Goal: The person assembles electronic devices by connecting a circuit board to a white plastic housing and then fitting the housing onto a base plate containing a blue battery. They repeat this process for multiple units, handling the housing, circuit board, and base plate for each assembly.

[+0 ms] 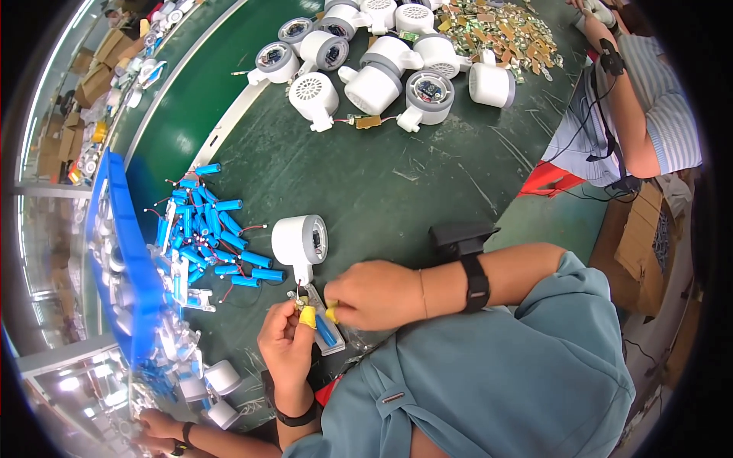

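A white round fan head with a grey rim lies on the green table, its short neck toward me. Below the neck is a long white plastic handle shell with a blue cylindrical battery in it. My left hand, yellow tape or a cover on its thumb, is closed in a pinch at the shell's upper end, by thin wires under the neck. My right hand is curled just right of the shell, yellow on a fingertip too. What either hand's fingers hold is too small or hidden.
Left lies a heap of blue batteries with wires, beside a blue bin wall. Several white fan heads stand at the back near a pile of small circuit boards. Other people's arms show at right and lower left.
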### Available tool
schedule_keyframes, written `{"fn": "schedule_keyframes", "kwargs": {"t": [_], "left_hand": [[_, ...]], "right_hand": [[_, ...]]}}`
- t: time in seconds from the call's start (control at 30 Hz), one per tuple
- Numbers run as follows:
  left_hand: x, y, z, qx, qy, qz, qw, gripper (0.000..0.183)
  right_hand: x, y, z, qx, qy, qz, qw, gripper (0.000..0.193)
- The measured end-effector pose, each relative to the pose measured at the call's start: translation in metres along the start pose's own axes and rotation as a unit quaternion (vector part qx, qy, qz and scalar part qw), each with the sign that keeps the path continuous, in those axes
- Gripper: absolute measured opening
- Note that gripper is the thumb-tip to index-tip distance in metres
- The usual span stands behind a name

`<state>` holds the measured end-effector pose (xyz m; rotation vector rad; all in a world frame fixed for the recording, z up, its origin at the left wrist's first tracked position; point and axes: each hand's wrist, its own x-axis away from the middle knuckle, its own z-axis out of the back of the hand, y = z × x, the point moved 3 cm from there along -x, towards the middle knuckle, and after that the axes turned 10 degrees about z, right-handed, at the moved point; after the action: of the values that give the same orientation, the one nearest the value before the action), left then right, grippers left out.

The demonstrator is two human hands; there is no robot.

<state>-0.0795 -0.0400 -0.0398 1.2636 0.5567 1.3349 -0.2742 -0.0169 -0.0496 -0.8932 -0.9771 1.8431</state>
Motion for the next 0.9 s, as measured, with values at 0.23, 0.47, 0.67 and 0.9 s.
{"fn": "schedule_keyframes", "kwargs": {"t": [0.23, 0.47, 0.67, 0.9], "left_hand": [[0.000, -0.009, 0.009, 0.010, 0.030, 0.014, 0.999, 0.025], [-0.002, 0.000, 0.003, -0.028, 0.035, -0.032, 0.998, 0.027], [-0.001, 0.000, 0.004, -0.013, 0.023, -0.045, 0.999, 0.029], [-0.001, -0.002, 0.005, -0.028, 0.026, -0.049, 0.998, 0.028]], "right_hand": [[-0.015, 0.016, 0.032, 0.040, -0.061, 0.026, 0.997, 0.015], [-0.011, -0.003, 0.061, 0.082, 0.160, -0.022, 0.983, 0.017], [-0.020, 0.002, 0.053, 0.153, 0.205, 0.078, 0.964, 0.076], [-0.027, 0.015, 0.036, 0.204, 0.169, 0.058, 0.963, 0.079]]}}
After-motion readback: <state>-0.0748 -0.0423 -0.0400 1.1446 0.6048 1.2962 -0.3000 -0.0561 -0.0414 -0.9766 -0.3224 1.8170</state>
